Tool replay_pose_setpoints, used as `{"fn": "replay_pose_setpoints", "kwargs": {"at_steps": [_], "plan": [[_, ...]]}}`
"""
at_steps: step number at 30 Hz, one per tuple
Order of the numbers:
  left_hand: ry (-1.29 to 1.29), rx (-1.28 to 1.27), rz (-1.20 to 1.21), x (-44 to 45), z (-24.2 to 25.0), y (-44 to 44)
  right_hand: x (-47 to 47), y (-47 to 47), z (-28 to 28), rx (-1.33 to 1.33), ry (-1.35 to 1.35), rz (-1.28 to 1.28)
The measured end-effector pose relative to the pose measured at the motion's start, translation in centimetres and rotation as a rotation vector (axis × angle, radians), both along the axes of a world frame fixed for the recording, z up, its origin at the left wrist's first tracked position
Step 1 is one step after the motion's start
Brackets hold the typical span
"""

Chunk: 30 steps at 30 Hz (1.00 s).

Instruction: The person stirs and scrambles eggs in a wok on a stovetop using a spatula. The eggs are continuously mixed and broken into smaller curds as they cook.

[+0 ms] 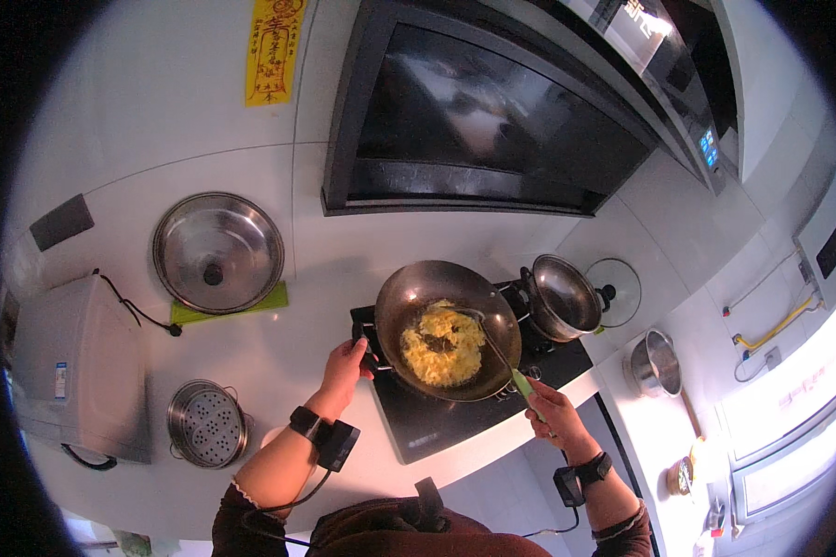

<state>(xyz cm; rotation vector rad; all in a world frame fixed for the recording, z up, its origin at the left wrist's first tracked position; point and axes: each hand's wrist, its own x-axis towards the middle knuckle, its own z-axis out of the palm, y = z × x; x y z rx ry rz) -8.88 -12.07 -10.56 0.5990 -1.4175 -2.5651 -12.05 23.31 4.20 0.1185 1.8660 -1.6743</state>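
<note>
A dark metal wok [398, 296] sits on the black gas cooktop [418, 435], tilted somewhat towards me. My left hand [346, 369] grips the wok's handle at its left side. In my right hand [556, 415] is the green handle of a metal cooking utensil [499, 355], whose head rests inside the wok at the upper right edge of the food. Yellow scrambled egg [446, 348] lies in the wok, spread in a rough ring around a bare patch. The utensil's head is partly hidden by the egg.
A lidded steel pot [564, 296] stands on the right burner, with a glass lid [623, 292] behind it. A steel bowl [655, 363] is on the right counter. Left are a large steel lid [217, 252], a steamer pot [209, 423] and a white appliance [80, 369]. A range hood [488, 118] overhangs.
</note>
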Motion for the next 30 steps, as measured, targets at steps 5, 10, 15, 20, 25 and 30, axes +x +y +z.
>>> {"fn": "replay_pose_setpoints", "kwargs": {"at_steps": [5,10,15,20,25,30], "plan": [[0.006,-0.030,-0.001,-0.1,-0.1,0.1,-0.5,0.0,-0.5,0.002,-0.009,0.052],[0.014,-0.018,0.007,-0.1,0.0,0.0,0.0,-0.7,-1.1,0.040,-0.065,0.100],[0.028,0.003,0.012,0.1,0.0,0.1,1.3,-0.3,-0.1,0.179,-0.038,0.217],[0.017,-0.010,0.001,0.1,0.2,0.1,2.8,1.6,2.8,0.306,0.016,0.260],[0.025,-0.017,0.002,0.2,0.1,0.1,3.5,4.0,7.1,0.394,0.087,0.246],[0.011,-0.034,0.001,0.0,0.0,0.1,3.5,5.5,9.9,0.459,0.068,0.208]]}}
